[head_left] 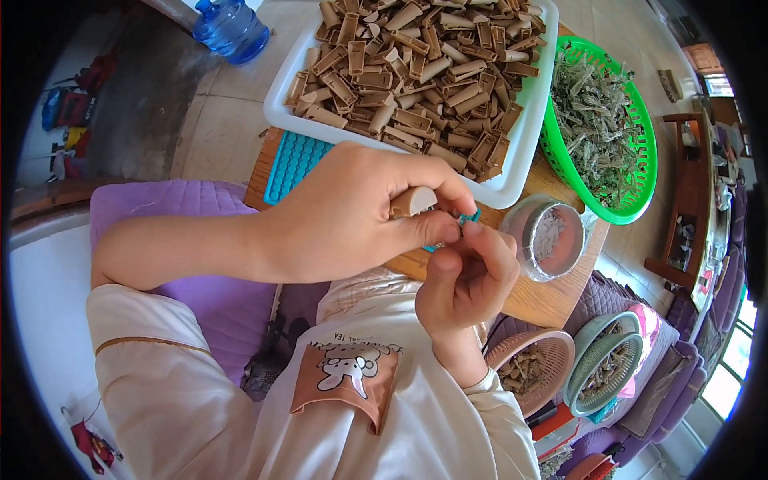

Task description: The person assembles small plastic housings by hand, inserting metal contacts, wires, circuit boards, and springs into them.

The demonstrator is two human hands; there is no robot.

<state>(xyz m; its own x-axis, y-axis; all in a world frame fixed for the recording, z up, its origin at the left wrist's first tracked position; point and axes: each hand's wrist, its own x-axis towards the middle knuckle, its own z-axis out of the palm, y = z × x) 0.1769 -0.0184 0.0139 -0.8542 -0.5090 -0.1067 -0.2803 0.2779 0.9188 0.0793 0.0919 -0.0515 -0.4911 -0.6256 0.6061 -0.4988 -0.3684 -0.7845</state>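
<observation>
My left hand [352,212] grips a small tan plastic piece [413,201] between thumb and fingers, just in front of the white tray. My right hand [466,276] meets it from below, its fingertips pinching a tiny teal part [469,217] against that piece. Both hands hover over a wooden table [532,298]. Behind them the white tray [512,172] is heaped with several more tan plastic pieces [416,72].
A green basket [560,160] of grey-green metal bits stands right of the tray. A round tin [552,237] of white bits sits by my right hand. A teal mat [292,164] lies under the tray. Further baskets [528,364] and a blue water jug [232,28] rest lower down.
</observation>
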